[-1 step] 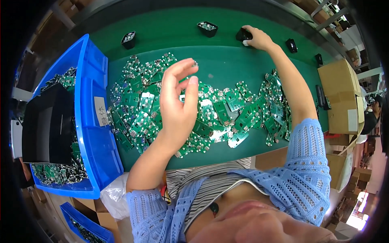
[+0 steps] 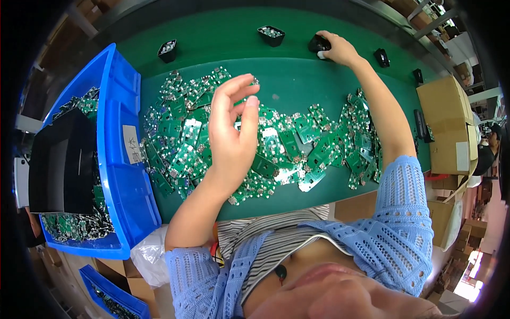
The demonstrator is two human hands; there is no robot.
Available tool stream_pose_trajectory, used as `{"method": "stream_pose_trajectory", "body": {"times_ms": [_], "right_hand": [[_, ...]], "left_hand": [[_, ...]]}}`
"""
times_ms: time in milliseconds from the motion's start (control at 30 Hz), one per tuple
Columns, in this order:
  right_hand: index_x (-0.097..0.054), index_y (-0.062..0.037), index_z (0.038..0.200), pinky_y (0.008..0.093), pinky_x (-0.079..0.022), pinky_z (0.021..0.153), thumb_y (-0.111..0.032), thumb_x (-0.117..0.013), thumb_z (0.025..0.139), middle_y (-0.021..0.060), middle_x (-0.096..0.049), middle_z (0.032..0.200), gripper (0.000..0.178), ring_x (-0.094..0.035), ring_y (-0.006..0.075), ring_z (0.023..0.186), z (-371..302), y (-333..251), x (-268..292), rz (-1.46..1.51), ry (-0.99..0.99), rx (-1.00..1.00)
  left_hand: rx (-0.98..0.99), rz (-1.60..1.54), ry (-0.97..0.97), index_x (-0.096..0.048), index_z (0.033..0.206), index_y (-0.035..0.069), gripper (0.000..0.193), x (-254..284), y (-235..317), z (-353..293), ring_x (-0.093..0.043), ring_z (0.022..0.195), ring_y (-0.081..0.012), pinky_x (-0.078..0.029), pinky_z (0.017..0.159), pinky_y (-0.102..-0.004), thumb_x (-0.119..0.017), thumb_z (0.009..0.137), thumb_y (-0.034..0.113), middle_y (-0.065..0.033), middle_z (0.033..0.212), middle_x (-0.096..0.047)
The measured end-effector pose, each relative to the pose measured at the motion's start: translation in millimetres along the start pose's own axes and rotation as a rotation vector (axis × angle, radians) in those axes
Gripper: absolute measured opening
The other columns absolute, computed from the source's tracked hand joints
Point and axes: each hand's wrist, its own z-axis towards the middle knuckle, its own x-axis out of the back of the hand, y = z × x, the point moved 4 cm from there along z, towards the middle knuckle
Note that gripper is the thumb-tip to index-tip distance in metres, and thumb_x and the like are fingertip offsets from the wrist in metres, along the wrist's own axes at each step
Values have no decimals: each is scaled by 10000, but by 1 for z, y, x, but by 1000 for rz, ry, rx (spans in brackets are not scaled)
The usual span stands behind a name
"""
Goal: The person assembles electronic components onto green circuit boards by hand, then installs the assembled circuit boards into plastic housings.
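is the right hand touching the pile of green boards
No, the right hand is on a black container beyond the green boards.

Free mat (image 2: 297, 82) beyond circuit boards (image 2: 290, 144)

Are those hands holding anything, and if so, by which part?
The right hand grips a small black container by its right side; the left hand appears open and empty.

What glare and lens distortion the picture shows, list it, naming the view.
Head view: glare whitens some circuit boards; head view: the edges of the green tabletop bow, and the picture's corners go black; head view: a background patch at lower right burns out nearly white.
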Motion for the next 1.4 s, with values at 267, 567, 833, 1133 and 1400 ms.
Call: {"method": "stream_pose_trajectory", "body": {"times_ms": [267,567,833,1133,1400], "right_hand": [[-523,-219,1151,336,-461,813,-87,-675,632,27,-564,1080,557,-556,239,941,-140,-150,64,128,385,879],[-478,-162,1200,375,-457,827,-60,-615,701,47,-519,1171,528,-503,263,1040,-165,-101,40,266,292,442],[-522,-85,1065,366,-456,818,59,-544,705,45,-534,1080,388,-502,261,1000,-162,-82,8,119,-31,602],[-448,-26,867,289,-455,633,87,-539,728,69,-502,726,201,-564,158,716,-171,-73,31,346,-117,220],[-443,29,1014,284,-517,714,43,-572,807,116,-539,938,244,-593,179,831,-228,-115,50,1235,271,468]], "left_hand": [[449,-182,-119,-411,1190,-32,370,-9,-13,-3,-568,958,-216,-514,732,-291,-472,917,211,-166,1119,-500],[631,-555,-180,-285,1183,-97,424,-11,-9,-2,-623,848,-291,-534,754,-342,-459,800,-41,-234,994,-553],[675,-782,-68,-352,1132,-72,356,-13,-17,-5,-621,829,-279,-537,766,-339,-509,826,21,-199,957,-566],[674,-495,-125,-493,1008,-34,227,-15,-17,-9,-625,731,-208,-532,653,-267,-528,858,133,-135,863,-593],[725,-562,-97,-438,1001,-47,225,-14,-18,-11,-630,653,-193,-515,586,-280,-469,876,138,-139,839,-603]]}}
